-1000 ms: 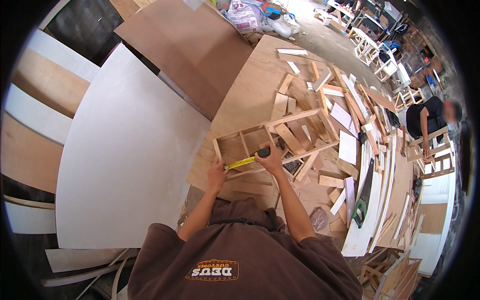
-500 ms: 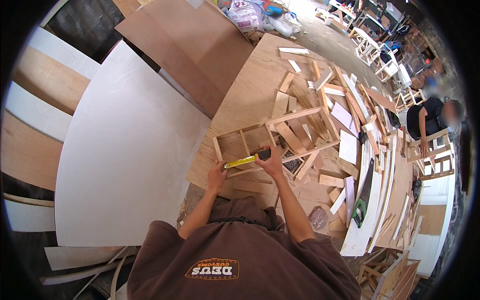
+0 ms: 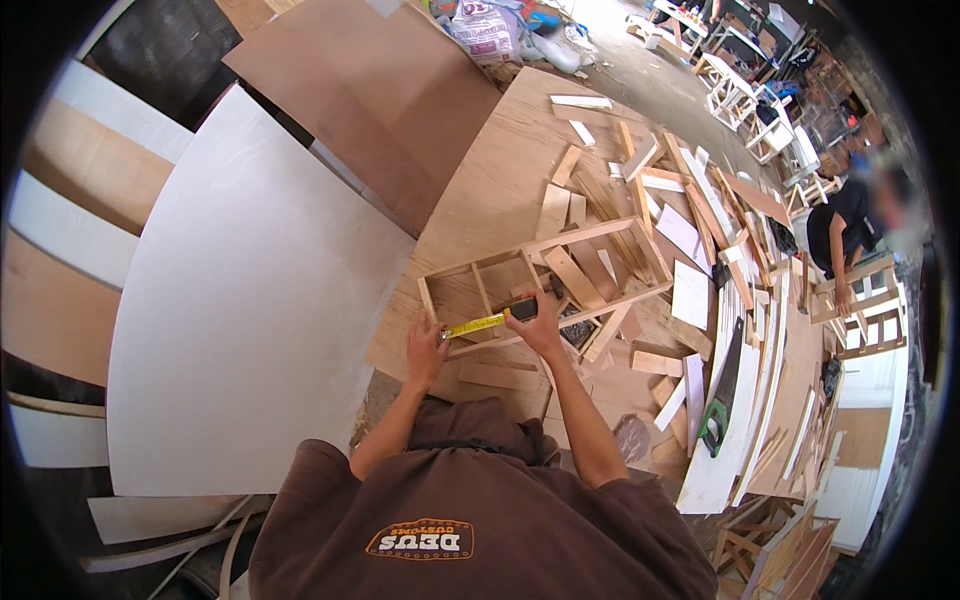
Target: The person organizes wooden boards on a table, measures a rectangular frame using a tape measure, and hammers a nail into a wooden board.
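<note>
A light wooden frame with crosspieces [image 3: 425,293] lies on the plywood work surface [image 3: 490,150]. Across its near left part runs a yellow tape [image 3: 473,325]. My right hand [image 3: 540,321] is closed around the black tape measure case [image 3: 518,309], just over the frame. At the frame's left end, my left hand [image 3: 427,350] pinches the metal end of the tape. Loose wood offcuts [image 3: 564,275] lie inside and around the frame.
A curved white panel [image 3: 235,290] and a brown board [image 3: 360,90] lie on the left. A green-handled saw [image 3: 725,395] rests among long strips at right. A co-worker [image 3: 840,220] bends over a slatted wooden piece [image 3: 868,310] at far right. Sacks [image 3: 480,30] are at the back.
My hands and the tape appear slightly further left in the view, as does the whole scene. The co-worker's head and shoulders have shifted upward and leftward.
</note>
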The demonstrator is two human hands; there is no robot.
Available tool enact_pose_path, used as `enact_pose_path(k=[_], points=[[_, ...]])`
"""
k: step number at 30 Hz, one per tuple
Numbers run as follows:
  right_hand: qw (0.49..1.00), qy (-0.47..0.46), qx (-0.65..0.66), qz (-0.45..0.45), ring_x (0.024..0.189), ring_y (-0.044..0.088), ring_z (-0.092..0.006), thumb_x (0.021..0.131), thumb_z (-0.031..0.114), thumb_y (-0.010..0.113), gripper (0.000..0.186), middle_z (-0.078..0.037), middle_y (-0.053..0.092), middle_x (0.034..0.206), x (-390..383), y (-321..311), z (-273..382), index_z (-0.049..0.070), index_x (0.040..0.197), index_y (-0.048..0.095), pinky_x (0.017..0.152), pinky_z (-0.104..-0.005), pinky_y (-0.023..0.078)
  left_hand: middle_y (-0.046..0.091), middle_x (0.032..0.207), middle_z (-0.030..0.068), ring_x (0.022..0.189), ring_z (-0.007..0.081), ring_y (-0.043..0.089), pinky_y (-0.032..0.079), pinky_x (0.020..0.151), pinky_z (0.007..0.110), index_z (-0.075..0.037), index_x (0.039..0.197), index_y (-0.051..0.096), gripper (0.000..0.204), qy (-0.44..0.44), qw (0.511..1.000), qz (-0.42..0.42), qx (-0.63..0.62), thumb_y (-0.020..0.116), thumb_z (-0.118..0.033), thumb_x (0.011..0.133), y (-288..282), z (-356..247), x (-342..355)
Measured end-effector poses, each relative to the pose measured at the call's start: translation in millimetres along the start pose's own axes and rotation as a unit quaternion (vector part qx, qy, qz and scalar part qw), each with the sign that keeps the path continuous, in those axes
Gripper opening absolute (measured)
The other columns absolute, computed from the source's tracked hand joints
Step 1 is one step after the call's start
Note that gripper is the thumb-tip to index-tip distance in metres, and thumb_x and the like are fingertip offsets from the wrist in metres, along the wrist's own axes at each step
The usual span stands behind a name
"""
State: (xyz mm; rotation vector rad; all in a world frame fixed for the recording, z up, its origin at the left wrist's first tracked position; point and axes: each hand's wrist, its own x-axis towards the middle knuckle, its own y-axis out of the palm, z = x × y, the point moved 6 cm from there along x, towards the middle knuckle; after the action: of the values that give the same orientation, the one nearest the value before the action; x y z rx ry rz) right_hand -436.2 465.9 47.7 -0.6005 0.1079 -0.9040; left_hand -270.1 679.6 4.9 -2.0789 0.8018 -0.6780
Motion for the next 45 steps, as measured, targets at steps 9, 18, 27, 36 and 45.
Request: enact_pose_path(k=[9,18,27,36,45], points=[[0.995,0.063,0.075,-0.016,0.089,0.061,-0.0237,0.072,0.028,0.085,0.052,-0.01,0.061,0.097,12,-46,-12,0.006,0.11,0.057,0.081,-0.0366,0.05,0.055,0.143,0.0112,0.137,0.0291,0.047,0.024,0.121,0.049,-0.013,0.111,0.072,0.034,0.167,0.985,0.047,-0.008,0.077,-0.017,0.077,0,-64,43],[0.996,0.09,0.016,-0.018,0.085,0.063,-0.0236,0.073,0.03,0.084,0.051,-0.01,0.063,0.095,24,-86,-45,0.007,0.111,0.058,0.078,-0.0365,0.051,0.063,0.132,0.0101,0.135,0.0275,0.048,0.026,0.12,0.048,-0.011,0.109,0.072,0.035,0.178,0.975,0.129,-0.032,0.075,-0.017,0.075,47,-110,68],[0.998,0.062,0.011,0.023,0.098,0.061,-0.0296,0.072,0.031,0.085,0.055,-0.013,0.061,0.104,36,-76,-39,0.007,0.113,0.058,0.087,-0.0392,0.049,0.061,0.137,0.0118,0.137,0.0313,0.043,0.022,0.12,0.052,-0.012,0.095,0.077,0.032,0.122,0.985,0.11,0.048,0.079,-0.03,0.068,52,-103,62],[0.993,0.098,0.017,0.061,0.095,0.062,-0.031,0.072,0.031,0.085,0.051,-0.014,0.063,0.1,46,-67,-39,0.008,0.109,0.058,0.085,-0.0407,0.049,0.056,0.142,0.0138,0.141,0.0339,0.04,0.023,0.119,0.055,-0.013,0.096,0.077,0.035,0.092,0.985,0.137,0.048,0.078,-0.033,0.067,49,-102,66],[0.995,0.088,0.02,0.034,0.09,0.063,-0.0244,0.072,0.033,0.086,0.052,-0.011,0.064,0.096,43,-66,-42,0.008,0.109,0.059,0.081,-0.0365,0.05,0.051,0.149,0.0122,0.146,0.034,0.035,0.018,0.12,0.059,-0.017,0.094,0.078,0.031,0.106,0.977,0.174,0.059,0.082,-0.032,0.068,52,-93,70]])
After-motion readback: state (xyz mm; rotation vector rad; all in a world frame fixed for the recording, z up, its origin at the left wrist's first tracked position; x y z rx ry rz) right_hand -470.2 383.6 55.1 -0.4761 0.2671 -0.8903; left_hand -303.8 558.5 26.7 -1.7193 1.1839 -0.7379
